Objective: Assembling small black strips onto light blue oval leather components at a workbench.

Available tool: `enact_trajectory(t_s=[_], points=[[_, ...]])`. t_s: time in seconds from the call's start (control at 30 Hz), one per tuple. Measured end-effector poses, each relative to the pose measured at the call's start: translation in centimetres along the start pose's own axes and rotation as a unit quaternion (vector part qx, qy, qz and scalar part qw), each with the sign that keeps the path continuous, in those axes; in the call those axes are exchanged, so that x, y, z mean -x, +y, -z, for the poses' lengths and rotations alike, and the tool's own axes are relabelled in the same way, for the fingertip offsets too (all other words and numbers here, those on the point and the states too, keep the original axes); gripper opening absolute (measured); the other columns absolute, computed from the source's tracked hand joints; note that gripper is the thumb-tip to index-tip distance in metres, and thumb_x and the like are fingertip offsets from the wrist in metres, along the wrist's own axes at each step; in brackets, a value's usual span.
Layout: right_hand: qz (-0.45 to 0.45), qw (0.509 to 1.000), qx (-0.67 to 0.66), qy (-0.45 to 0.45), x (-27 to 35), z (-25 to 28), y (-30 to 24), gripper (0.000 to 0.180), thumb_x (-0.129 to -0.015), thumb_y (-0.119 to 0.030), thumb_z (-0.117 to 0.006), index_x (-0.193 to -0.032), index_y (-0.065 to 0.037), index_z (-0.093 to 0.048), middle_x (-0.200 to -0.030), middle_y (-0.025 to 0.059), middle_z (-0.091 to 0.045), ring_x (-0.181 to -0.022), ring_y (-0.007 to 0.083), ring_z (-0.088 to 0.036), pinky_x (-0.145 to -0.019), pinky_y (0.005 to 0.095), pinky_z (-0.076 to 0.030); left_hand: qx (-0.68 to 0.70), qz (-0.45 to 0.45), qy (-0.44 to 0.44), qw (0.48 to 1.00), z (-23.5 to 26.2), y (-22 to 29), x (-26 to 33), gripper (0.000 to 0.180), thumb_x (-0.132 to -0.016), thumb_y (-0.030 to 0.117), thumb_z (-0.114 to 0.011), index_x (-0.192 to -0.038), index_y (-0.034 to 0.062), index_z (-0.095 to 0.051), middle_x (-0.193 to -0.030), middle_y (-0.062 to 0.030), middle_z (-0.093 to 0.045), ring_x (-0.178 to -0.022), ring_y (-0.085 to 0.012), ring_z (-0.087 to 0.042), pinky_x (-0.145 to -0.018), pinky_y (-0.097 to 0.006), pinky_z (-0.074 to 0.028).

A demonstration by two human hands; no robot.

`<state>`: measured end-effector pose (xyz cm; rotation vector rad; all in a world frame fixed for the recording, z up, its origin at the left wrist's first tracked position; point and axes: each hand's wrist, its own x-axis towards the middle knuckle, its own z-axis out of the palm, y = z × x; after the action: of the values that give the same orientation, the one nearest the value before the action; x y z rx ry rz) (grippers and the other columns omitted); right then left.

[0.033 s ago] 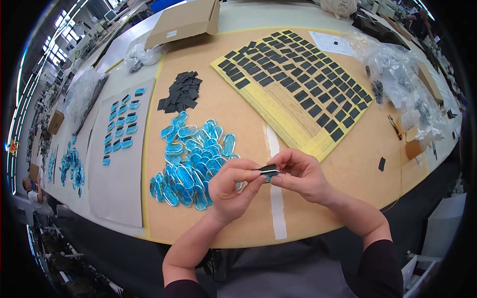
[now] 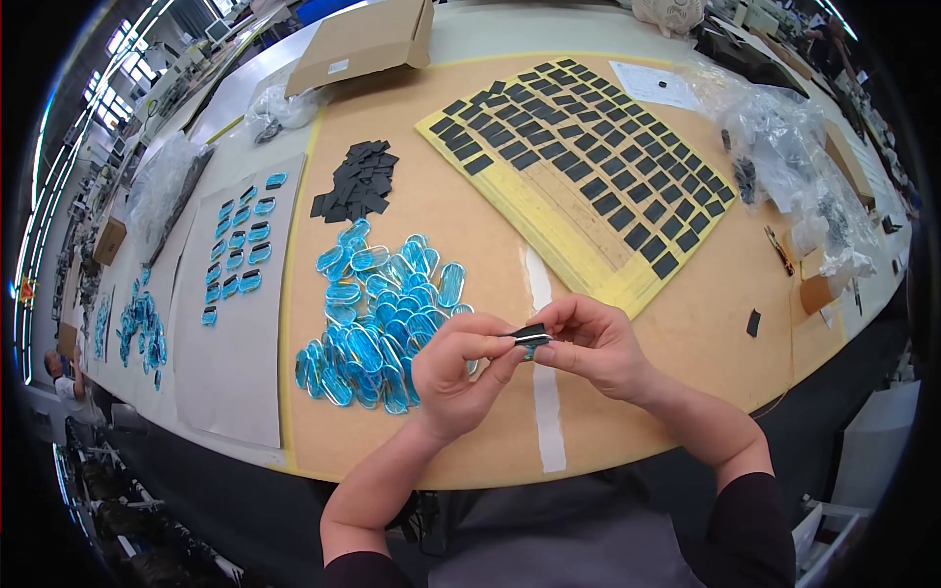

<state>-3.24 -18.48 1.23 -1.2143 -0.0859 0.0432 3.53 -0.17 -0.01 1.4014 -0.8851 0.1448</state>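
Black pad, a small flat rectangle, sits pinched between both hands just above the near edge of the table, with a blue oval piece partly hidden under it. Left hand grasps it from 9 o'clock with thumb and forefinger; right hand grips the other end from 3 o'clock, fingers curled close. To do this well, I judge the pad should be squared to the oval before it is pressed down, with the fingertips kept on the edges. At 10 o'clock lies a heap of blue ovals, glossy and see-through. At 12 o'clock a yellow sheet carries rows of matt black pads, and a loose pile of black pieces lies at 11 o'clock.
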Motion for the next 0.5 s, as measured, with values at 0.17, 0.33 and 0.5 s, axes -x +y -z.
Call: enact_trajectory(t_s=[0.17, 0.33, 0.5], points=[[0.017, 0.999, 0.014, 0.032, 0.2, -0.1, 0.4, 0.019, -0.089, -0.006, -0.067, -0.106, 0.001, -0.063, -0.097, 0.0030, -0.066, -0.086, 0.0060, -0.060, -0.077, 0.0212, -0.047, -0.001, 0.001, -0.003, 1.000, -0.1, -0.1, 0.2, 0.020, -0.078, -0.008, -0.072, -0.092, 0.0016, -0.061, -0.094, -0.0116, -0.063, -0.079, -0.0159, -0.062, -0.066, -0.024, -0.049], [0.036, 0.999, 0.014, 0.036, 0.3, 0.0, 1.0, 0.017, -0.090, -0.006, -0.067, -0.105, 0.000, -0.064, -0.094, 0.0013, -0.066, -0.083, 0.0042, -0.057, -0.074, 0.0200, -0.045, 0.068, 0.057, 0.001, 0.996, -0.5, 0.2, 0.4, 0.021, -0.079, -0.009, -0.071, -0.094, 0.0012, -0.061, -0.094, -0.0107, -0.063, -0.080, -0.0144, -0.060, -0.069, -0.024, -0.048], [0.045, 0.998, 0.018, 0.045, 0.4, -0.1, 1.0, 0.015, -0.089, -0.007, -0.067, -0.103, -0.001, -0.065, -0.093, -0.0001, -0.067, -0.079, 0.0023, -0.055, -0.071, 0.0189, -0.043, 0.098, 0.084, -0.009, 0.992, -0.5, 0.5, 0.3, 0.018, -0.081, -0.010, -0.068, -0.096, -0.0015, -0.061, -0.096, -0.0123, -0.063, -0.084, -0.0150, -0.061, -0.071, -0.024, -0.048]])
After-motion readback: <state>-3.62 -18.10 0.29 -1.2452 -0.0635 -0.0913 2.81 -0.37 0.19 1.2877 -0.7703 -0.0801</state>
